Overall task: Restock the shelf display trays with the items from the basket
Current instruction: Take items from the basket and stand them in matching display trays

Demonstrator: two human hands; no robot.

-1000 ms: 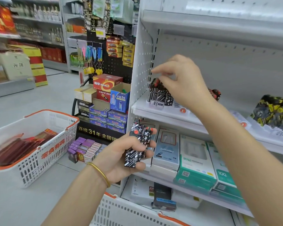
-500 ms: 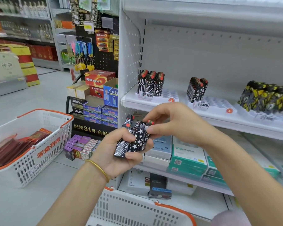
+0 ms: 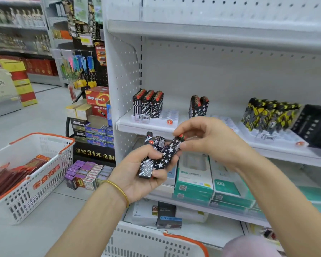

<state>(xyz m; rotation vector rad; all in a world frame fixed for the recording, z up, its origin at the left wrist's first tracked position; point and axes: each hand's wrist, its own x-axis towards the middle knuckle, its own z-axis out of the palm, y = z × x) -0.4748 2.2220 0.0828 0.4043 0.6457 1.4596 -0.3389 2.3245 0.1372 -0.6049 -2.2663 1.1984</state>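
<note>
**Two hands meet on a star-patterned lighter below the display trays**

The left hand (image 3: 137, 173), palm up with a gold bangle (image 3: 119, 190) at the wrist, is raised in front of the shelving. Its fingers and thumb curl round a small bunch of lighters (image 3: 146, 166), black and white with red tops, which fan upward out of the fist. The right hand (image 3: 209, 140) reaches in from the right, wrist bent. Its thumb and forefinger pinch the red top of the star-patterned lighter (image 3: 167, 154), the rightmost of the bunch, and its other fingers are loosely curled above.

Just above and behind the grip, the left display tray (image 3: 163, 118) holds a row of matching lighters. Above the right hand, more star-printed lighters (image 3: 198, 106) stand in the next tray. Below both forearms shows the rim of a white and orange basket (image 3: 156, 242).
</note>
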